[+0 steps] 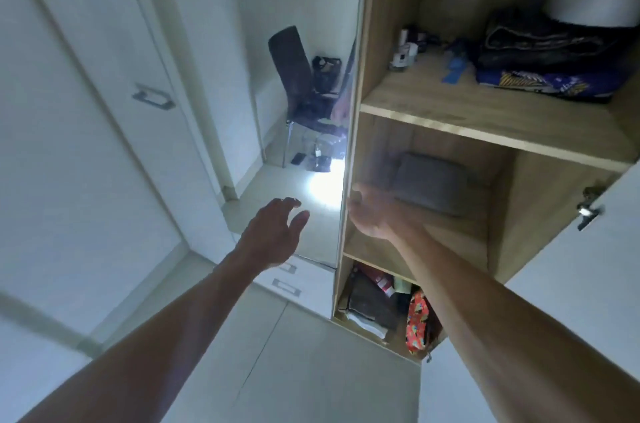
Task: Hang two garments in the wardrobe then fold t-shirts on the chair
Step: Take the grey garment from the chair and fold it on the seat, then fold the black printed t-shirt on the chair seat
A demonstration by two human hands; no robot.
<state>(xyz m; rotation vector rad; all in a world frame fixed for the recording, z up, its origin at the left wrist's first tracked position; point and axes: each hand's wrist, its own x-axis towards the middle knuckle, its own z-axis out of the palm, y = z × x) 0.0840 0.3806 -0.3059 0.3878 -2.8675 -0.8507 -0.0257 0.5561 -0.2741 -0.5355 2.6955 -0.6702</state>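
Both hands are empty: the left hand [273,232], fingers spread loosely, hovers before the mirrored door [311,93]; the right hand [372,215], open and relaxed, reaches into the wardrobe [433,114] at its middle shelf, near a folded grey cloth [429,180]. The dark chair [294,76] shows in the mirror, dark clothing heaped on its seat

The wardrobe [450,111] is light brown wood with white doors [86,145]. The folded cloth [429,180] is grey. The chair [291,69] is dark brown. A pouch [417,322] has a red, orange and yellow pattern. One fabric [540,83] is blue with yellow print.
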